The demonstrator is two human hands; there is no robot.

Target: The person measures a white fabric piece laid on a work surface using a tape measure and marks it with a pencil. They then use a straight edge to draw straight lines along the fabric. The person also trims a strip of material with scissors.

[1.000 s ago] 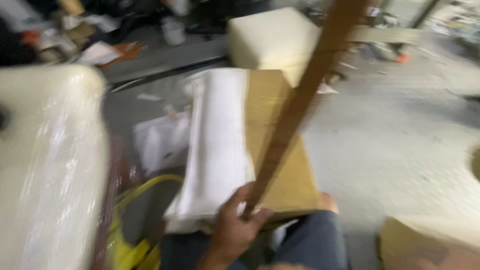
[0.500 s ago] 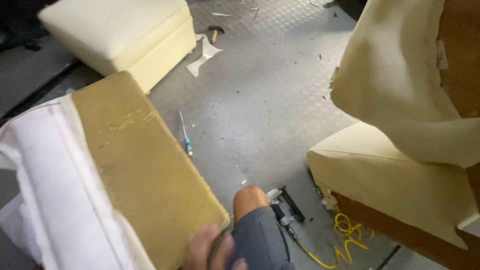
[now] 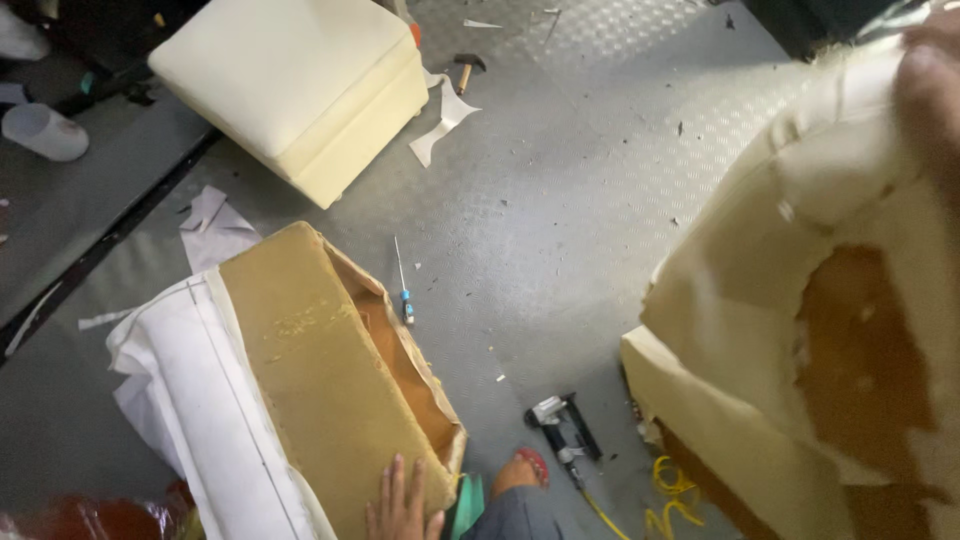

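At the far left edge I see a pale plastic cup lying on the dark strip of floor, and scraps of white paper beside it. Below those, a white fabric cover hangs off the left side of a mustard-brown foam cushion, which lies tilted on the grey checker-plate floor with its hollow, orange-lined side facing right. My left hand rests flat on the near end of that cushion, fingers spread and open, pressing on the foam and gripping nothing. Above the cushion, well apart from it, a cream upholstered box seat stands near the top of the view, with a torn white scrap and a small hammer just beside its right corner. Between the cushion and the middle of the floor lies a thin screwdriver with a blue handle. Just right of my left hand I see my knee in grey cloth and a foot in a red sandal. Near that lies a black and silver staple gun with a yellow coiled hose trailing from it. The right side is filled by a big cream cover with a brown backing, draped over a cream seat base. My right hand shows only as a blur at the top right corner against that cover; I cannot tell whether it grips it.
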